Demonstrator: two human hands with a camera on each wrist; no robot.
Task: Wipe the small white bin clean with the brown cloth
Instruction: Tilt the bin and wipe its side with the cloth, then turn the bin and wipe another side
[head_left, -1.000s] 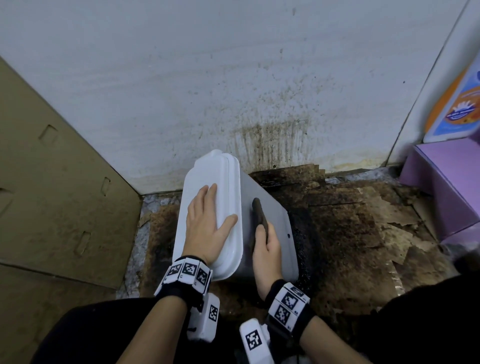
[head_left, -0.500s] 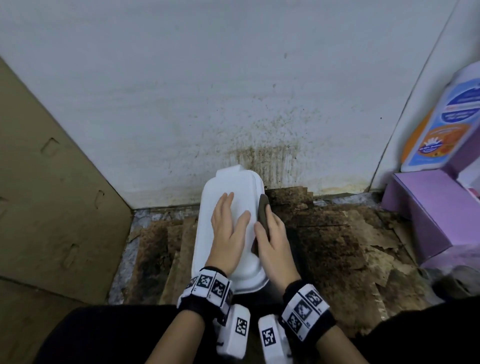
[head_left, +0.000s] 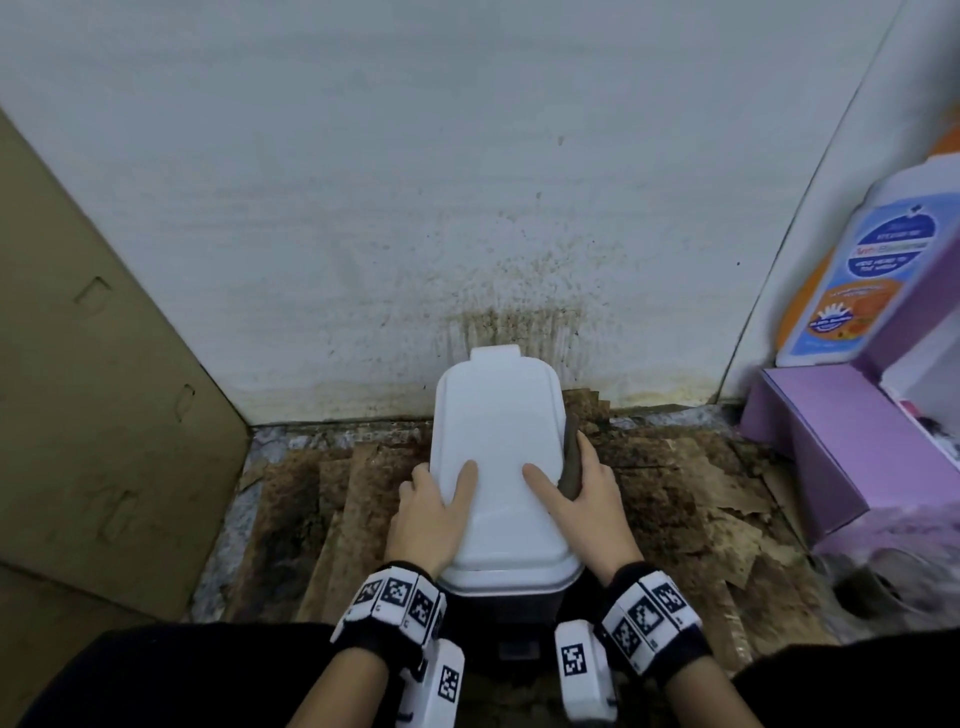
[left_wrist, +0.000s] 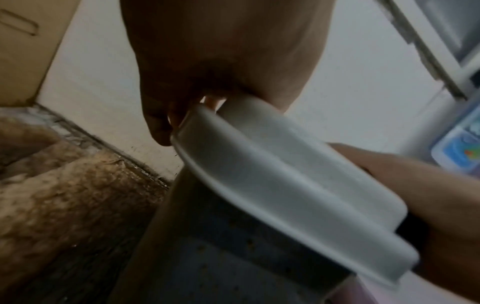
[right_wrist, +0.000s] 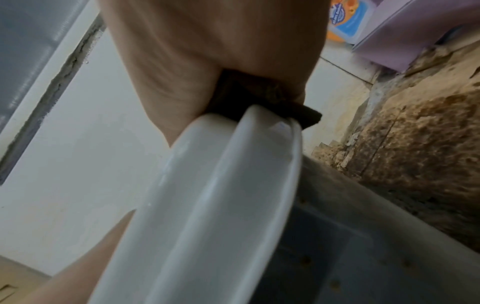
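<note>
Both hands have shifted to the bin's sides since earlier. Head view: one white bin (head_left: 498, 457) stands on the stained floor (head_left: 675, 493), lid shut; left hand (head_left: 426, 514) grips its edge, right hand (head_left: 592, 499) presses one brown cloth (head_left: 571, 457) against it. Left wrist view: fingers (left_wrist: 161, 123) curl over the smooth lid rim. Right wrist view: cloth (right_wrist: 259, 98) pinched against the rim.
</note>
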